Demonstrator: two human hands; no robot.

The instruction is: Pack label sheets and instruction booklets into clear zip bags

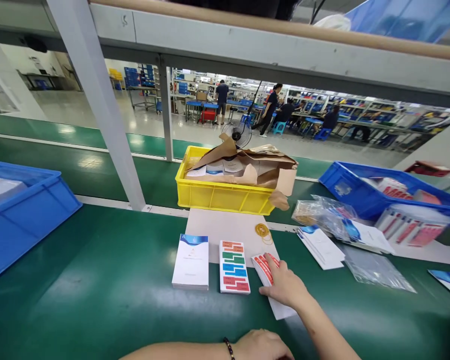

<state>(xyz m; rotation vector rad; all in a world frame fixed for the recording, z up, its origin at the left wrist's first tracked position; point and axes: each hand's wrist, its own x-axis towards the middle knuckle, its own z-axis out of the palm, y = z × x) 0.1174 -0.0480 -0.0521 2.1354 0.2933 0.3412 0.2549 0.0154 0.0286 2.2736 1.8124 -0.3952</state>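
Note:
My right hand [287, 286] rests on a narrow stack of red-and-white printed sheets [279, 307], thumb at the left edge and fingers across the top. The upper end of the stack curves. Close to the bottom edge is my left hand [260, 345], with a dark beaded bracelet [228, 348] on its wrist; its fingers are partly cut off by the frame. To the left of the red sheets lies a stack of cards with orange, green, blue and red blocks [234, 267]. Beside that sits a stack of white booklets with a blue top band [190, 262].
A yellow crate [225, 196] with brown paper and booklets stands behind. Yellow rubber bands [262, 231] lie on a pale sheet [225, 225]. At right are loose booklets [320, 247], clear plastic bags [377, 270] and a blue bin [341, 182]; another blue bin [30, 215] is left.

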